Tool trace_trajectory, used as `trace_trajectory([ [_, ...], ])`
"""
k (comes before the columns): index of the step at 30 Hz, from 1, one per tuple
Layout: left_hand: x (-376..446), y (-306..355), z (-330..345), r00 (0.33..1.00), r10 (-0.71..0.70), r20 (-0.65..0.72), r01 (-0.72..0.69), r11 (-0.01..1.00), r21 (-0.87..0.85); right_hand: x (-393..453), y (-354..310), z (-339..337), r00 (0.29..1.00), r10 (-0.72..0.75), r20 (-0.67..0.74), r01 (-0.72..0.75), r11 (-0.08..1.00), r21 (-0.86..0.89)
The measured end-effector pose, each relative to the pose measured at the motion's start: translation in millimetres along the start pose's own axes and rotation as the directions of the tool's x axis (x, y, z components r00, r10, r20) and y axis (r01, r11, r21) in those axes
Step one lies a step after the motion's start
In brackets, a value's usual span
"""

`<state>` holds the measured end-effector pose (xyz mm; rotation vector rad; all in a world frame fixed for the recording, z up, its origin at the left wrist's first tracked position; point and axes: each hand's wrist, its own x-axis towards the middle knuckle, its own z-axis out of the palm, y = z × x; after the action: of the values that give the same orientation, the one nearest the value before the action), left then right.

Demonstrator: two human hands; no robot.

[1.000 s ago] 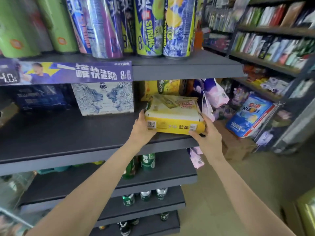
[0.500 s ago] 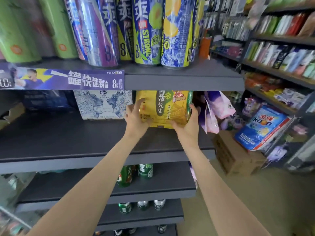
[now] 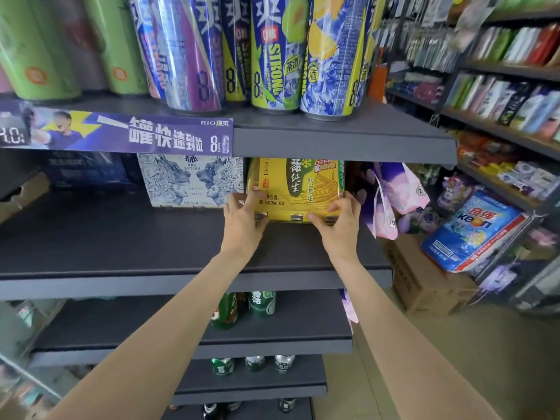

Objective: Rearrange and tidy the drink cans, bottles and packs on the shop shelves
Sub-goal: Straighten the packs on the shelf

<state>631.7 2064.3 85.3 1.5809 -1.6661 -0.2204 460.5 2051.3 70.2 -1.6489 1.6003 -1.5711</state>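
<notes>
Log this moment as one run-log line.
left hand: holds yellow beer pack | right hand: holds pack | pack: upright on shelf, beside lion-print box

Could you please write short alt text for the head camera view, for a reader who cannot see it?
Two bare hands, left hand and right hand, grip the lower corners of an upright yellow three-can beer pack on a dark grey shop shelf, beside a white lion-print carton. Tall printed drink cans line the shelf above.
</notes>
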Motion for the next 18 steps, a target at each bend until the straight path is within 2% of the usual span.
trace_trajectory([
  [3,1,-3,2,0.999,0.005,0.044,-0.009,0.997,0.077,9,-7,8,0.999,0.005,-0.036,-0.007,0.998,-0.062],
  [8,12,-14,6,0.957,-0.007,0.291,-0.035,0.990,0.140,27,-6,29,0.996,0.054,-0.065,-0.066,0.976,-0.208],
  [13,13,-18,8,0.941,-0.003,0.338,-0.033,0.994,0.100,30,-4,29,0.992,0.094,-0.079,-0.109,0.970,-0.215],
  [15,9,-25,2,0.939,0.039,0.341,-0.094,0.985,0.147,24,-4,25,0.993,0.100,-0.064,-0.111,0.970,-0.215],
  [18,-4,-45,-18,0.925,0.148,0.351,-0.259,0.920,0.295,7,-9,21,0.996,0.083,-0.022,-0.085,0.972,-0.221],
])
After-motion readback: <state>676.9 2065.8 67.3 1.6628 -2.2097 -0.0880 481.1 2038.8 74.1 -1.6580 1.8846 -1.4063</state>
